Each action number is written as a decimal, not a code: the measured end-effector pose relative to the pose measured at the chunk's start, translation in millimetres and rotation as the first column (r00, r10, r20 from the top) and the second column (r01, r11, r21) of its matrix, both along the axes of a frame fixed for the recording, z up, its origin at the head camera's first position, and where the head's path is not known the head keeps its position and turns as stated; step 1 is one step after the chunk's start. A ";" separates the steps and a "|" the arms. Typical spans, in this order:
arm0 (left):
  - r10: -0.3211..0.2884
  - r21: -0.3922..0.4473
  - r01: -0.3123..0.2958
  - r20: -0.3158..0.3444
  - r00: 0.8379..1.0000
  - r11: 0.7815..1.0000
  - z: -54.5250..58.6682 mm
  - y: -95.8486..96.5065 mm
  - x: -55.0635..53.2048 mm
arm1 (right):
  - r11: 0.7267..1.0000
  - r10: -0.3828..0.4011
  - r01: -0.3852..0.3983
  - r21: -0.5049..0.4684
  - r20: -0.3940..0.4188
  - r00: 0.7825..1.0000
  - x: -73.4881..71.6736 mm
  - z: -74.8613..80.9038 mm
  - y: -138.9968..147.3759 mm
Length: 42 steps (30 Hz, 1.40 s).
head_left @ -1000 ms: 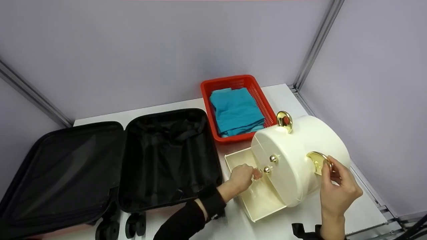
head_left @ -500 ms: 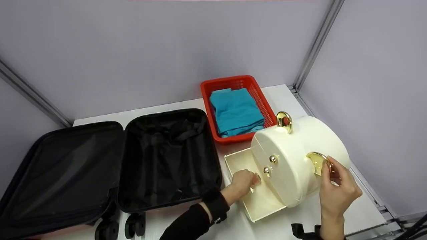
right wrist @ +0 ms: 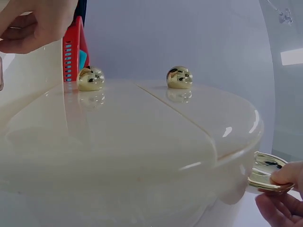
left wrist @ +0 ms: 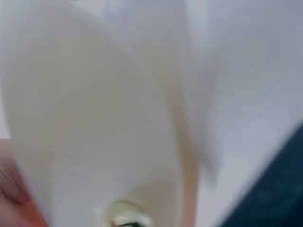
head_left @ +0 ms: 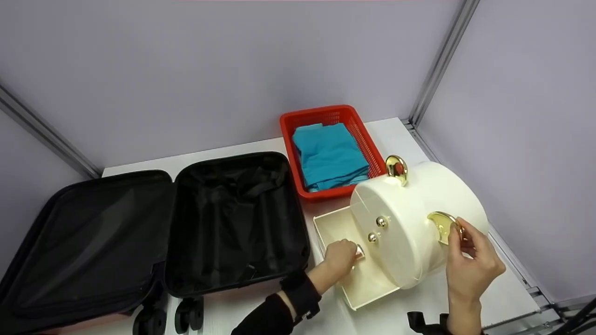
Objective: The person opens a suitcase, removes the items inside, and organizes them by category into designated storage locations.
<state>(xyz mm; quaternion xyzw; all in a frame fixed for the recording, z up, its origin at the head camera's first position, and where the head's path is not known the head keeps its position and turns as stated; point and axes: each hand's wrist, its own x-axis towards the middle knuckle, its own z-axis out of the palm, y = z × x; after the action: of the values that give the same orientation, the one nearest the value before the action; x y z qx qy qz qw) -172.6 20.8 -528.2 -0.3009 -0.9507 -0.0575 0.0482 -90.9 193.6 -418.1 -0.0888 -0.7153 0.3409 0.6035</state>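
Observation:
A cream, round-fronted storage box (head_left: 447, 200) with gold knobs (head_left: 382, 221) and gold ear-shaped handles stands at the right, its lower drawer (head_left: 372, 284) pulled out. My left hand (head_left: 341, 257) is over that drawer, fingers curled round a small, shiny, pinkish thing (head_left: 360, 251); its kind is unclear. Thumb and fingers of my right hand (head_left: 472, 260) pinch the near gold handle (head_left: 440, 225), also seen in the right wrist view. The left wrist view is blurred, showing mainly the pale box front (left wrist: 94, 118) and one knob (left wrist: 128, 215).
An open black-lined suitcase (head_left: 233, 223) lies to the left of the box. Behind it, a red basket (head_left: 288, 139) holds folded blue cloth (head_left: 330, 156). Pale walls border the white table (head_left: 396, 132) at the back and sides.
My left hand has come down and slightly nearer within the drawer, away from the lower knob; the small pinkish thing now shows at its fingertips. The right hand stays on the handle.

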 end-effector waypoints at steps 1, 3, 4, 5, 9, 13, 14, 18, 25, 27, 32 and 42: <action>-0.010 0.036 0.010 0.002 1.000 0.999 12.7 -4.2 2.9 | 1.000 -0.001 0.001 0.001 0.000 1.000 0.0 -0.1 0.4; -0.020 0.115 0.023 -0.031 0.999 0.993 31.8 -10.3 8.2 | 1.000 -0.004 0.004 0.003 0.002 1.000 0.2 -0.2 1.1; -0.018 0.147 0.025 -0.047 0.999 0.989 38.4 -12.5 9.6 | 1.000 -0.007 0.007 0.004 0.004 1.000 0.4 -0.2 1.4; -0.012 0.173 0.023 -0.066 0.998 0.985 43.6 -14.5 10.7 | 1.000 -0.011 0.011 0.005 0.007 1.000 0.5 -0.2 1.8; 0.040 0.271 0.002 -0.148 0.988 0.963 53.6 -27.4 18.6 | 1.000 -0.015 0.015 0.004 0.012 1.000 0.8 -1.2 2.2; 0.100 0.337 -0.039 -0.167 0.981 0.941 47.7 -40.8 28.8 | 1.000 -0.008 0.008 0.002 0.011 1.000 0.6 -2.3 1.4; 0.111 0.344 -0.048 -0.167 0.980 0.938 44.4 -43.6 31.8 | 1.000 -0.005 0.005 0.002 0.011 1.000 0.5 -2.3 1.2; 0.138 0.357 -0.066 -0.180 0.974 0.932 30.2 -52.4 41.9 | 1.000 -0.003 0.003 0.002 0.010 1.000 0.4 -1.6 0.3; 0.164 0.361 -0.107 -0.132 0.978 0.926 2.1 -62.9 53.2 | 1.000 -0.007 0.007 -0.001 0.012 1.000 0.7 0.7 -1.9; 0.172 0.355 -0.121 -0.117 0.978 0.927 -6.0 -65.4 53.9 | 1.000 -0.008 0.008 -0.002 0.010 1.000 0.7 1.3 -2.2; 0.190 0.364 -0.153 -0.066 0.980 0.919 -21.4 -69.5 50.7 | 1.000 -0.009 0.009 -0.002 0.006 1.000 0.7 0.9 -1.9; 0.198 0.330 -0.152 -0.110 0.974 0.931 -33.7 -66.5 48.8 | 1.000 -0.015 0.015 0.004 0.010 1.000 0.3 -1.1 -0.1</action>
<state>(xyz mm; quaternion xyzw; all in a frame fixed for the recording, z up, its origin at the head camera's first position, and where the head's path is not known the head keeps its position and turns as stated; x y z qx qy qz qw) -123.8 -45.7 -561.9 -0.2062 -0.9460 -0.1848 0.1688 -90.6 193.5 -419.2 -0.0947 -0.7183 0.3347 0.6025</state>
